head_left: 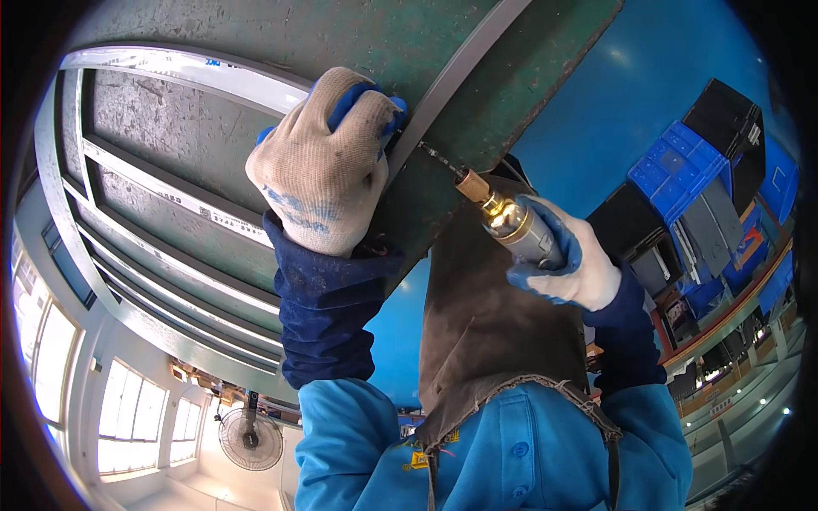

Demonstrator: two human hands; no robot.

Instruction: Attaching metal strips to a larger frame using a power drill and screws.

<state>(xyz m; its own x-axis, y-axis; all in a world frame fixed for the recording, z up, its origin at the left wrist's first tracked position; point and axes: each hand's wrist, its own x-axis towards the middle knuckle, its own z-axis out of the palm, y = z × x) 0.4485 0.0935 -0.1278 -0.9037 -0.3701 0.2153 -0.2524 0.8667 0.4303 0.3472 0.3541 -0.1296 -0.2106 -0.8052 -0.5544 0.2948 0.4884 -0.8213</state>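
My left hand (324, 166), in a white knit glove with blue coating, is closed on the grey metal frame (439, 94) near a corner. Its fingertips curl toward the narrow bar and are partly hidden. In my right hand (579, 260), gloved the same way, is a power drill (532, 243) with a grey body, a lit ring and a brass-coloured chuck. The slender drill bit (441, 159) points up and left, and its tip is at or very near the outer side of the bar. Whether it touches the metal cannot be made out.
The frame lies on a worn green workbench (545, 77), and its slats (170, 183) extend left. To the right, blue crates (677, 166) and black boxes are stacked on the blue floor (665, 51). A fan (250, 439) stands beyond the bench at lower left.
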